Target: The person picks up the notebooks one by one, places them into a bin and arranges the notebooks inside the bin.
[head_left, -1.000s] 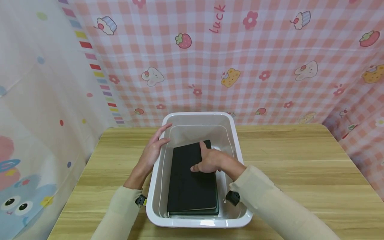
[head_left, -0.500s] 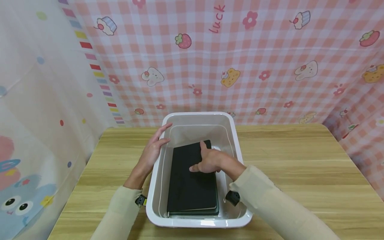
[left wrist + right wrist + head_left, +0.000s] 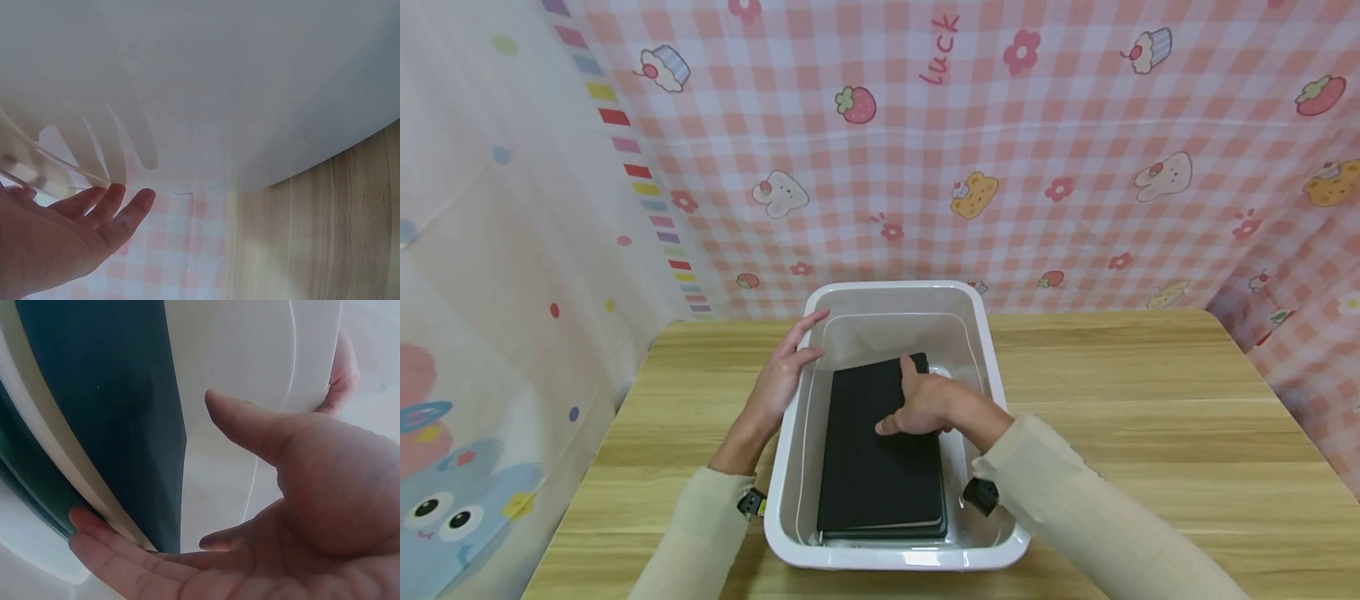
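Observation:
A white plastic bin stands on the table. Inside lies a stack of notebooks, the top dark notebook looking black from the head and teal from the right wrist. Beneath it, a green notebook shows at the side. My left hand holds the bin's left rim, its thumb and forefinger over the edge and the other fingertips against the outer wall. My right hand reaches into the bin. Its fairly straight fingers lie along the stack's right side, while the thumb is spread above the top cover.
The wooden table extends on both sides of the bin. A pink checked cloth hangs behind it, and a white printed cloth hangs at the left.

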`<state>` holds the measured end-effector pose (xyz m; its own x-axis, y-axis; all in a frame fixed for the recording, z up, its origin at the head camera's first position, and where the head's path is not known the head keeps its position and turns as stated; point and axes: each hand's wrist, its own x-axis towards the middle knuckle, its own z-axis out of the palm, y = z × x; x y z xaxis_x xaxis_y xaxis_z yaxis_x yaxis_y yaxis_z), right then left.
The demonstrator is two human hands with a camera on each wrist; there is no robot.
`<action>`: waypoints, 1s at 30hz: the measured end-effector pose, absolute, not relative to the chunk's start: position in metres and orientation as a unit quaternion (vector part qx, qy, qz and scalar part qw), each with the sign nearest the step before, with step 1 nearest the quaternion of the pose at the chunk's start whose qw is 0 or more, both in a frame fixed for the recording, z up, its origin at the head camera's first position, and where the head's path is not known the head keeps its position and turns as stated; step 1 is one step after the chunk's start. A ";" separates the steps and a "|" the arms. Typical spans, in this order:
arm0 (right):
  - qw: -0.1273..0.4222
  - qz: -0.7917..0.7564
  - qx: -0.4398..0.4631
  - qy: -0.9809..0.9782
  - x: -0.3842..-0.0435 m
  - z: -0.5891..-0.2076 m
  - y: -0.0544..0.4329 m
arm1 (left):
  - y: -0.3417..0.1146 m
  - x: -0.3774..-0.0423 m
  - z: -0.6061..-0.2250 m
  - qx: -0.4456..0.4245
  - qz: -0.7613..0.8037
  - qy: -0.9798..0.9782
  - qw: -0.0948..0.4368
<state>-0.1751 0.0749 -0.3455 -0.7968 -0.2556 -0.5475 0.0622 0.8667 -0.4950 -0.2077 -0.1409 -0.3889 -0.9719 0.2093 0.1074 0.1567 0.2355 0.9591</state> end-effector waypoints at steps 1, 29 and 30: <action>0.314 -0.254 -0.054 0.913 -0.175 -0.346 0.075 | -0.141 -0.208 -0.389 0.117 0.608 0.785 0.022; 0.307 -0.229 -0.046 0.923 -0.175 -0.345 0.074 | -0.141 -0.206 -0.389 0.113 0.620 0.776 0.032; 0.307 -0.226 -0.049 0.923 -0.174 -0.346 0.074 | -0.141 -0.206 -0.389 0.113 0.620 0.776 0.033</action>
